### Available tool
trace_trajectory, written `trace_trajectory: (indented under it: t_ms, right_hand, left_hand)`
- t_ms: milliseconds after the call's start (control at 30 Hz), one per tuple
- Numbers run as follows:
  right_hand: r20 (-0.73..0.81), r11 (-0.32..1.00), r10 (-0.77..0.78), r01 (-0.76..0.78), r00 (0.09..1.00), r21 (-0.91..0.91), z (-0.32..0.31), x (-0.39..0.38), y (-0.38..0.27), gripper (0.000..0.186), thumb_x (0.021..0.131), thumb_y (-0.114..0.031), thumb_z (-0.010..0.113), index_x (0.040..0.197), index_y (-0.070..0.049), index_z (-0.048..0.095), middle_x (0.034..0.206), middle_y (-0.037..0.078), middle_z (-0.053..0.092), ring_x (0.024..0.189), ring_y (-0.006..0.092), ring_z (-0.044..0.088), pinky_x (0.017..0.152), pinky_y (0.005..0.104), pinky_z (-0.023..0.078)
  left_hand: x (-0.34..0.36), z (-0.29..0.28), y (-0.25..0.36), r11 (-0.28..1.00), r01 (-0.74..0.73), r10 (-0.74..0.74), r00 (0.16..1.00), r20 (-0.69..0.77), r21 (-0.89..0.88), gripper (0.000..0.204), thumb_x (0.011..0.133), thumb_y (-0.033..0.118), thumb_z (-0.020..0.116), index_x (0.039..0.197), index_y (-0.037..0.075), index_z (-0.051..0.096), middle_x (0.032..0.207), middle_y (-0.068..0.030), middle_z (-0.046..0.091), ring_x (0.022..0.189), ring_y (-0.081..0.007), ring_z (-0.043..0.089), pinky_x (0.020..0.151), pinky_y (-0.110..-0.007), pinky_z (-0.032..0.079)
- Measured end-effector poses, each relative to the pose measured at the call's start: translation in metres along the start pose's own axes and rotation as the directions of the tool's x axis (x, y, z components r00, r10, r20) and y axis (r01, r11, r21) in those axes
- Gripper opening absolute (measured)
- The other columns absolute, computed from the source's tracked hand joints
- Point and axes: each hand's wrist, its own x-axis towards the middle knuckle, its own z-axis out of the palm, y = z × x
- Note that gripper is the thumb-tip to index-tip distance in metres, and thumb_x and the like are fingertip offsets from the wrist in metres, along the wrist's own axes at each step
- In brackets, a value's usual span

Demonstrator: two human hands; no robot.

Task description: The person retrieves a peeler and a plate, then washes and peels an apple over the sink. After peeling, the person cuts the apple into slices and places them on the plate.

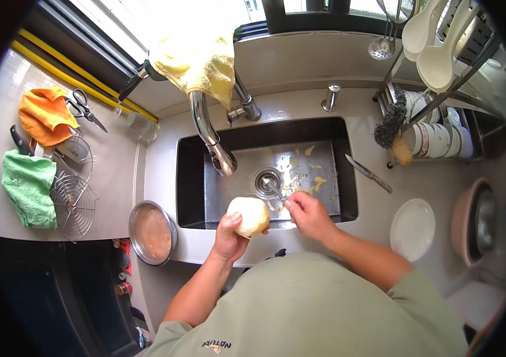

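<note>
My left hand (pixel 230 232) is wrapped round a large, pale, mostly peeled round fruit or vegetable (pixel 250 214) with some yellow skin at its lower side, held over the near edge of the sink (pixel 348 178). Just right of it, my right hand (pixel 305 215) grips a small metal tool (pixel 273 189), apparently a peeler, pointed toward the drain (pixel 267 177). Yellowish peel scraps (pixel 318 180) lie on the sink bottom under and beside it. A chrome faucet (pixel 211 143) with a pale yellow cloth (pixel 196 56) draped above it reaches over the basin.
A knife (pixel 369 174), white plate (pixel 412 229) and stacked bowls (pixel 470 220) are at right, below a dish rack (pixel 443 140) and hanging utensils (pixel 434 65). At left are a bowl of pinkish liquid (pixel 152 229), orange cloth (pixel 44 113), green cloth (pixel 27 187), scissors (pixel 89 113) and wire racks (pixel 74 199).
</note>
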Motion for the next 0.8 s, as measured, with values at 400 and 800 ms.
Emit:
trace_trajectory:
  t_ms: [400,800]
  right_hand:
    - [-0.054,0.990,0.008,-0.015,0.998,-0.143,-0.018,0.007,0.020,0.023,0.102,-0.023,0.065,0.096,0.000,0.067,0.072,0.011,0.065,0.065,0.0206,0.060,0.064,0.0369,0.050]
    - [-0.059,0.960,-0.214,0.198,0.975,-0.199,0.000,-0.001,-0.002,0.019,0.102,-0.019,0.065,0.096,-0.001,0.065,0.082,0.020,0.071,0.073,0.0386,0.069,0.068,0.0441,0.054]
  left_hand:
    - [0.003,0.016,-0.001,1.000,-0.013,0.013,1.000,-0.004,0.016,0.075,0.085,0.064,0.065,0.127,0.002,0.063,0.107,-0.0229,0.072,0.084,-0.0320,0.071,0.072,-0.039,0.058]
    - [-0.003,0.020,-0.003,0.990,-0.024,0.026,1.000,0.015,-0.139,0.080,0.085,0.073,0.057,0.127,0.005,0.063,0.101,-0.0198,0.070,0.075,-0.0300,0.067,0.064,-0.036,0.055]
